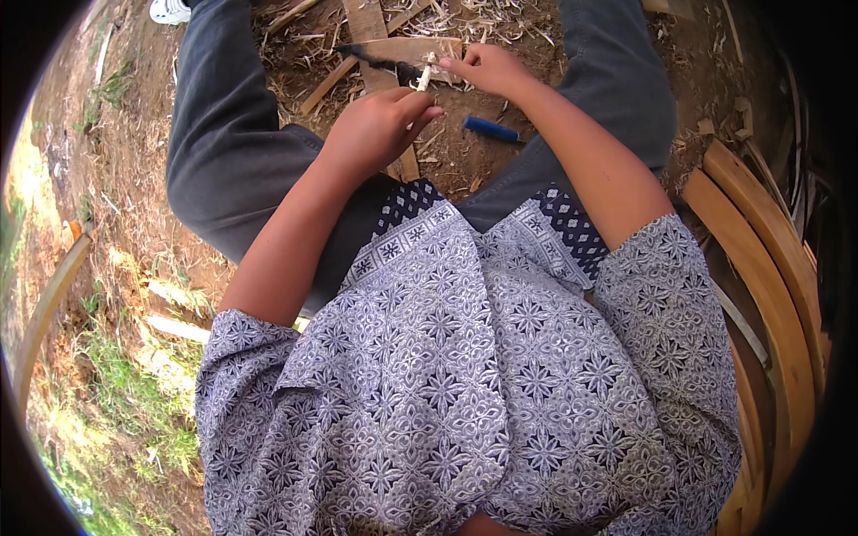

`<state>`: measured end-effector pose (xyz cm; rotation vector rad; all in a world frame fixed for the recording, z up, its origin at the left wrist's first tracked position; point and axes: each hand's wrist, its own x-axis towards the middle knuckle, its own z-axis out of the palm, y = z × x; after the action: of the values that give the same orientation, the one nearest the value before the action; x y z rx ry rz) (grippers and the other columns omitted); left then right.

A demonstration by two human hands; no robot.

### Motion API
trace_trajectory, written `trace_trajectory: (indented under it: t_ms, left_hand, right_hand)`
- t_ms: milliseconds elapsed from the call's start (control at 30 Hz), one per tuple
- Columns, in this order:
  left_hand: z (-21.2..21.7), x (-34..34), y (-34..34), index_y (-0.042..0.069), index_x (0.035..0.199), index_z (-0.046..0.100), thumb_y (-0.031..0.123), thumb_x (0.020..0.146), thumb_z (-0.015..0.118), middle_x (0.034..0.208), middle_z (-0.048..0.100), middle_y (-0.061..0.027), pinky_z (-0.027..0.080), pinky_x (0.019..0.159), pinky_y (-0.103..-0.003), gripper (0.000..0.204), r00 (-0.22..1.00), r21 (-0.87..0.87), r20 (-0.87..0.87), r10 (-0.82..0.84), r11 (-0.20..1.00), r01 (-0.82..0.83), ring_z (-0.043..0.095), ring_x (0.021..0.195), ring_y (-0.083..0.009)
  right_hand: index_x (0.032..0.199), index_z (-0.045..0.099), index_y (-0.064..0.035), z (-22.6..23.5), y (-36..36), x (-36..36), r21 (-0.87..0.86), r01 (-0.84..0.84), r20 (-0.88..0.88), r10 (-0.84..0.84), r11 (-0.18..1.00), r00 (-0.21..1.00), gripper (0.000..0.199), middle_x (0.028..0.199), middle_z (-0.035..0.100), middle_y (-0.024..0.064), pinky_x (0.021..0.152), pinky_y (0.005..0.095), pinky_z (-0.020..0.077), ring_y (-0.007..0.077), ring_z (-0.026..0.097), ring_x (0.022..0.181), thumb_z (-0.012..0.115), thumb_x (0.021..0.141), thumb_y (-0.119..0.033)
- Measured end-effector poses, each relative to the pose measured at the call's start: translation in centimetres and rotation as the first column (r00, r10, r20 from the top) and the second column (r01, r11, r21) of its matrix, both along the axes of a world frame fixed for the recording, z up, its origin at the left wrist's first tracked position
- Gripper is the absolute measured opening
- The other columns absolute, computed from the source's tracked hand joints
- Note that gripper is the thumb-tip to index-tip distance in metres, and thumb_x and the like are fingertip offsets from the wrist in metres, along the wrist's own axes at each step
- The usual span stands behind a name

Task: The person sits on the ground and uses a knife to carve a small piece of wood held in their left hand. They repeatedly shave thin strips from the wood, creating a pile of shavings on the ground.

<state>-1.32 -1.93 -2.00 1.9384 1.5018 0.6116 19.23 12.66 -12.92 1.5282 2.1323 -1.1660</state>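
The left hand (380, 125) is seen closed, with the fingers curled around the lower end of a thin pale stick (424, 79). The thumb is pressed toward the fingertips, so the stick is pinched firmly. The right hand (487, 67) is also closed, and its fingers are bent over the upper end of the same stick, where a dark knife (380, 61) is met. Whether the knife handle is gripped inside the right hand cannot be told, because it is covered by the fingers. The dark blade is pointed to the left, away from the right hand.

The stick is light in colour, short and narrow, and it is held between the knees, above the ground. Under the hands, flat pieces of wood (393, 54) are laid on the soil, and many thin shavings (487, 18) are scattered around them. A small blue object (491, 129) is lying on the ground just beside the right forearm. Curved wooden strips (769, 268) are placed on the right side.
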Motion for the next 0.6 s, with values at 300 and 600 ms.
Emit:
trace_trajectory:
  t_ms: [300, 600]
  left_hand:
    - [-0.4, 0.4, -0.1, 0.004, 0.097, 0.063, 0.023, 0.1, 0.064, 0.087, 0.065, -0.0148, 0.052, 0.066, -0.047, 0.019, 0.999, -0.057, 0.006, -0.046, 0.997, 0.046, 0.066, 0.077, -0.0381]
    - [-0.3, 0.4, 0.3, 0.005, 0.095, 0.061, 0.024, 0.1, 0.064, 0.085, 0.065, -0.0155, 0.052, 0.066, -0.048, 0.02, 0.998, -0.079, -0.012, -0.064, 0.995, 0.063, 0.066, 0.077, -0.039]
  right_hand:
    - [0.085, 0.067, -0.0139, -0.6, -0.3, -0.8, 0.019, 0.012, 0.046, -0.012, 1.0, 0.999, 0.06, 0.079, 0.069, 0.0043, 0.071, 0.0406, 0.0513, 0.0204, 0.067, 0.077, 0.066, 0.084, -0.074]
    - [0.103, 0.07, -0.018, -0.1, 1.0, -2.9, 0.011, -0.02, 0.222, 0.017, 1.0, 0.975, 0.06, 0.1, 0.074, 0.0052, 0.083, 0.0485, 0.0504, 0.0254, 0.071, 0.098, 0.064, 0.085, -0.075]
